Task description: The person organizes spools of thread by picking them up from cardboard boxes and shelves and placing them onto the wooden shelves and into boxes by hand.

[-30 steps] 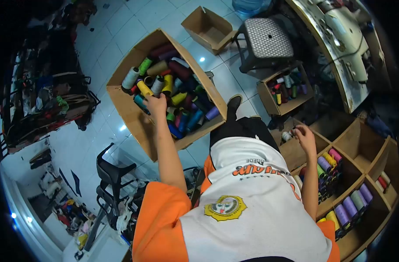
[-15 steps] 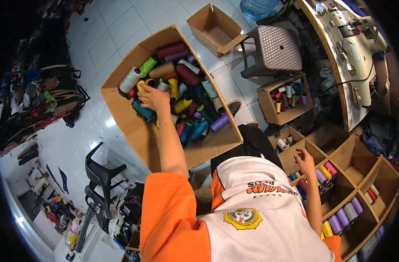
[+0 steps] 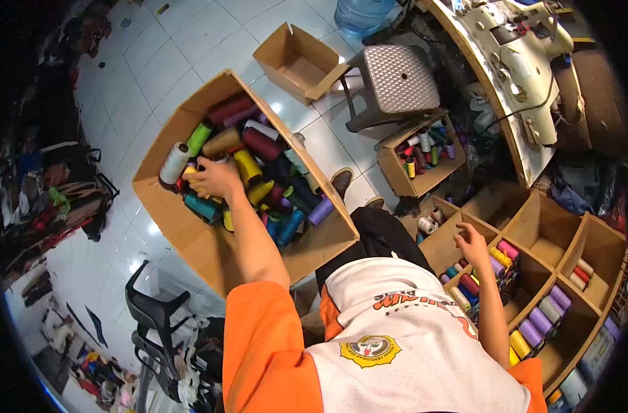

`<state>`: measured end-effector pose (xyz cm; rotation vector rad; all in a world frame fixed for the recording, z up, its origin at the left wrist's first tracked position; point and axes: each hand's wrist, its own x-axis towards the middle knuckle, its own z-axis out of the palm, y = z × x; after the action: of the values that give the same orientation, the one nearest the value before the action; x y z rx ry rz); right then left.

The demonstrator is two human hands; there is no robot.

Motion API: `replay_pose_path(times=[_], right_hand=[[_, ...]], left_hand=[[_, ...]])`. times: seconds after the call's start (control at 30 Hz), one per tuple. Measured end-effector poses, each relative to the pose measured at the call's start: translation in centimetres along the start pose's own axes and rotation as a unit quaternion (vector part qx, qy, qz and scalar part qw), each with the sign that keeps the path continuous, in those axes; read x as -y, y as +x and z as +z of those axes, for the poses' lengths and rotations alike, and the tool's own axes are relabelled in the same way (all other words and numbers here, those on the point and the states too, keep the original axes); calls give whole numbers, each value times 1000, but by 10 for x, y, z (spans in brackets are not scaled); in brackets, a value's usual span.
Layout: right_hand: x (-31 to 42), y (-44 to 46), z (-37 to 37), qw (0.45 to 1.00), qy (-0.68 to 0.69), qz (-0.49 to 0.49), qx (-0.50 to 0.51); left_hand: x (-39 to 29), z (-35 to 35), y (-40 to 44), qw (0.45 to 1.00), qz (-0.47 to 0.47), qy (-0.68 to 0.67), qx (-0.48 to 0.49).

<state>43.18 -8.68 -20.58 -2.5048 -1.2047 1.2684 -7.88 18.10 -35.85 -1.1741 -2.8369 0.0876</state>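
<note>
My left hand (image 3: 214,177) is inside a large cardboard box (image 3: 183,230), its fingers curled round a yellow thread spool (image 3: 189,170) that is mostly hidden by them. A tall white spool (image 3: 174,164) and a teal spool (image 3: 202,206) lie right beside it. Around them are jumbled spools, among them a lime green one (image 3: 198,138) and a maroon one (image 3: 262,144). On the other side, my right hand (image 3: 472,244) hovers over a wooden compartment shelf (image 3: 527,270), fingers apart and holding nothing. Near it, rows of coloured spools (image 3: 500,259) stand in one compartment.
A smaller cardboard box (image 3: 425,173) with spools sits beside a grey plastic stool (image 3: 401,77). Another open carton (image 3: 297,65) is further off. A sewing machine (image 3: 517,69) on a table stands at right. A black chair (image 3: 152,310) is at lower left.
The view has shifted, so the surroundings sit further left. My left hand stays in the box at the yellow spool, its fingers now more curled. My right hand remains over the shelf.
</note>
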Motion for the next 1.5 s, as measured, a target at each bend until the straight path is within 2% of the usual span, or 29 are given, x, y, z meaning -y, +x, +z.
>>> replay_pose_path(times=[0.07, 0.17, 0.23, 0.3, 0.4, 0.5, 0.53, 0.67, 0.8, 0.87, 0.9, 0.97, 1.0, 1.03, 1.07, 1.1, 1.13, 1.17, 1.2, 1.23, 1.3, 1.37, 1.4, 1.43, 1.47, 1.5], right_hand=[[-15, -4, 8, 1000, 9, 8, -3], [-26, -6, 19, 999, 23, 27, 7], [-28, -9, 27, 999, 14, 42, 24], [-31, -7, 33, 999, 14, 23, 33], [-19, 2, 31, 999, 2, 13, 33], [-4, 12, 28, 999, 34, -12, 14], [-4, 20, 30, 999, 29, -23, 12], [38, 40, 42, 994, 46, -82, 48], [108, 51, 55, 978, 70, -167, 98], [150, 44, 66, 944, 211, -175, 183], [183, 33, 66, 933, 216, -160, 239], [224, 15, 82, 881, 275, -199, 329], [236, 10, 96, 870, 274, -238, 334], [243, 3, 109, 848, 323, -235, 347], [250, 3, 122, 818, 351, -285, 355], [251, -5, 122, 785, 424, -232, 386], [244, -8, 122, 814, 412, -219, 345], [233, -10, 131, 784, 496, -170, 333], [225, -13, 127, 763, 546, -138, 319], [220, -16, 122, 773, 552, -131, 285], [199, -10, 110, 799, 526, -170, 238], [174, -7, 103, 846, 493, -120, 166], [165, -11, 89, 858, 485, -78, 153], [142, -6, 101, 820, 551, -58, 140], [129, -8, 91, 800, 579, -50, 152], [115, -12, 87, 785, 609, -43, 109]], left_hand=[[7, 7, 5, 998, -36, 9, -42], [27, -10, 9, 1000, -3, -20, -17], [28, -17, 3, 999, 0, -34, -39], [29, -21, 4, 997, -36, -75, 4], [35, -19, 1, 989, -95, -107, -20], [55, -35, -7, 950, -168, -264, 1], [58, -54, -14, 938, -207, -278, 18], [106, -33, -25, 934, -201, -295, 25], [130, -30, -42, 810, -259, -523, 59], [137, -40, -59, 733, -255, -618, 126], [136, -50, -69, 688, -247, -663, 159], [122, -106, -102, 607, -140, -719, 308], [114, -127, -122, 572, -61, -736, 357], [105, -145, -138, 547, 10, -722, 424], [99, -158, -151, 572, 76, -674, 461], [94, -167, -162, 584, 151, -620, 502], [81, -179, -176, 571, 184, -609, 519], [71, -188, -181, 561, 224, -596, 530], [65, -191, -180, 531, 198, -602, 563], [66, -191, -171, 510, 166, -602, 592], [70, -173, -146, 570, 154, -526, 612], [99, -84, -100, 708, 169, -412, 548], [101, -52, -79, 766, 224, -308, 517], [105, -26, -67, 811, 277, -203, 473], [104, -3, -65, 852, 334, -133, 381], [105, 29, -64, 877, 385, -64, 281]])
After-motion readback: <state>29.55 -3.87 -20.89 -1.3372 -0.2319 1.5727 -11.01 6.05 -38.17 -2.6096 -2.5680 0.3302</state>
